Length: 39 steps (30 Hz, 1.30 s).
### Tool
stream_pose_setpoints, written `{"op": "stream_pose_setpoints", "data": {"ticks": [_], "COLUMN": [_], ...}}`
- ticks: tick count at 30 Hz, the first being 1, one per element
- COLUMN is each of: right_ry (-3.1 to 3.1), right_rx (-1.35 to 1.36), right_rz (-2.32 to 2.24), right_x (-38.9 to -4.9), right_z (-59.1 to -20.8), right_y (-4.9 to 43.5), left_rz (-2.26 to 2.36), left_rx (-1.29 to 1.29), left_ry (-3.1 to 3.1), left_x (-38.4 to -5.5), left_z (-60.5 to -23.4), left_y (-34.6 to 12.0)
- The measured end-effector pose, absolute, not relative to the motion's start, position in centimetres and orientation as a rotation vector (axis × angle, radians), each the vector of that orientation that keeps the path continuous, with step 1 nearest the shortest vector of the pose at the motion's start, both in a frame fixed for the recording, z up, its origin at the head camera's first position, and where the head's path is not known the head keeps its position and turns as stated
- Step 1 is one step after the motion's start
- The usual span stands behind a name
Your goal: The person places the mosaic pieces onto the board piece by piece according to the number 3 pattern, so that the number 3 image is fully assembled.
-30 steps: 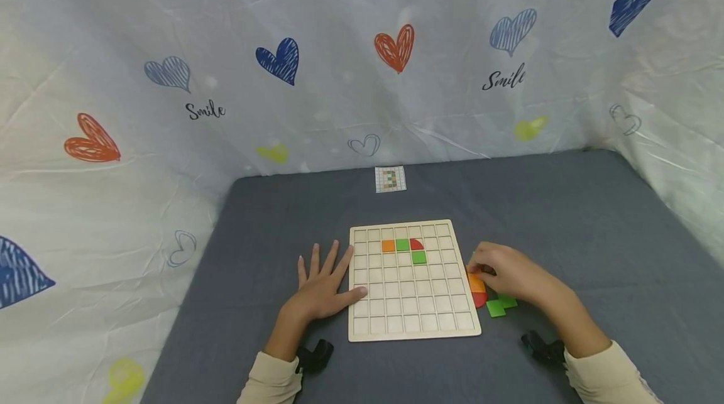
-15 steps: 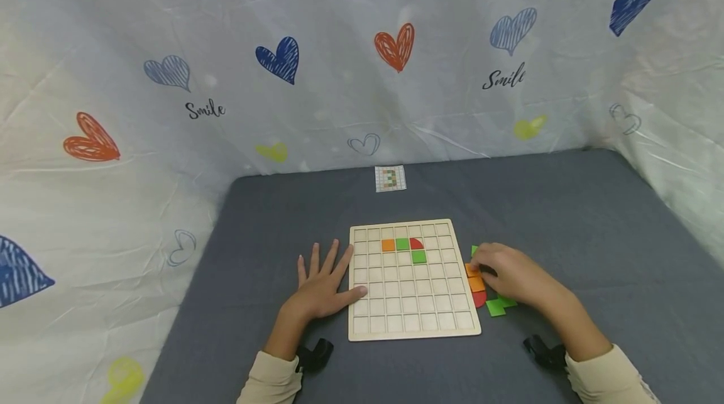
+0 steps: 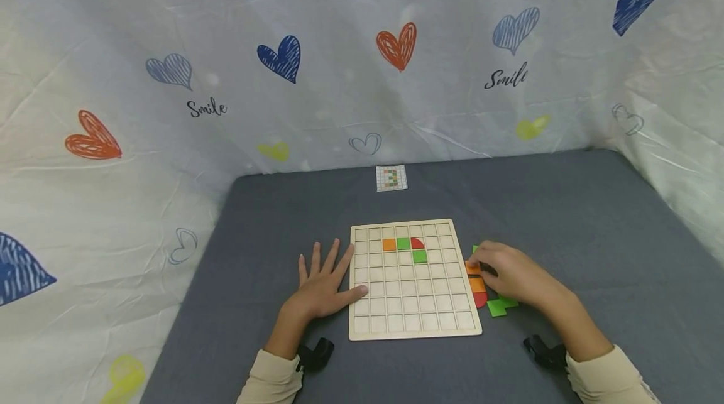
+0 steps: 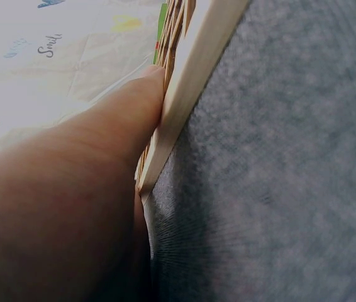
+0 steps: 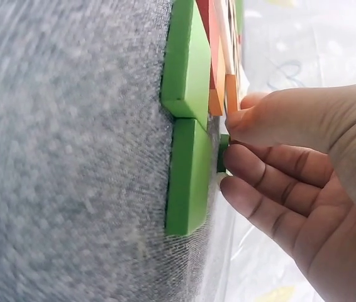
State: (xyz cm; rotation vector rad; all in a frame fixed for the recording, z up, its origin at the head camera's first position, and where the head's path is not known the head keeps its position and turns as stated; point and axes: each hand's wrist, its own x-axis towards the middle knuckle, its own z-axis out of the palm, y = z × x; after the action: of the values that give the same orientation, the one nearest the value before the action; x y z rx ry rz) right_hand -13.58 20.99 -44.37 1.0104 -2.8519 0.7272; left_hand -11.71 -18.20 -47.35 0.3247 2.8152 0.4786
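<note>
A wooden grid board lies flat on the table, with an orange square tile, two green squares and a red quarter-circle tile set in its cells. My left hand is spread flat at the board's left side, its thumb over the edge; the left wrist view has that thumb on the rim. At the right edge, my right hand pinches an orange tile between thumb and fingers. Just below it lie another orange tile and a red rounded tile.
Green tiles lie right of the board's lower right side, and another green tile shows beyond my right fingers. A small printed card with a coloured grid pattern lies at the table's back edge, before a white heart-patterned curtain.
My right hand has shifted slightly right, and a dark gap has opened between the pinched orange tile and the orange one below. My left hand and the board stay put.
</note>
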Motion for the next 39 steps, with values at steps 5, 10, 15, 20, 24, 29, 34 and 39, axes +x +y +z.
{"op": "stream_pose_setpoints", "data": {"ticks": [5, 10, 15, 20, 24, 29, 34, 39], "right_ry": [-2.834, -2.830, -2.827, -2.834, -2.832, -2.816, -2.793, -2.778], "right_rx": [1.016, 1.011, 1.056, 1.090, 1.127, 1.184, 1.229, 1.252], "right_rz": [0.724, 0.712, 0.753, 0.796, 0.806, 0.810, 0.856, 0.862], "right_x": [-13.8, -14.0, -14.1, -14.1, -14.2, -14.3, -14.3, -14.3], "right_z": [-44.3, -44.1, -43.9, -43.9, -44.0, -44.0, -43.9, -43.7], "right_y": [21.1, 21.1, 20.6, 19.9, 19.3, 18.4, 17.5, 16.5], "left_rz": [0.486, 0.534, 0.532, 0.526, 0.532, 0.525, 0.512, 0.506], "left_rx": [0.333, 0.357, 0.350, 0.332, 0.334, 0.328, 0.325, 0.340], "left_ry": [2.817, 2.825, 2.828, 2.826, 2.830, 2.819, 2.812, 2.809], "left_x": [-11.7, -11.6, -11.6, -11.7, -11.7, -11.6, -11.6, -11.4], "left_z": [-47.4, -47.1, -47.3, -47.7, -47.8, -47.6, -47.3, -46.5], "left_y": [-18.3, -18.2, -18.3, -18.3, -18.3, -18.3, -18.2, -18.1]}}
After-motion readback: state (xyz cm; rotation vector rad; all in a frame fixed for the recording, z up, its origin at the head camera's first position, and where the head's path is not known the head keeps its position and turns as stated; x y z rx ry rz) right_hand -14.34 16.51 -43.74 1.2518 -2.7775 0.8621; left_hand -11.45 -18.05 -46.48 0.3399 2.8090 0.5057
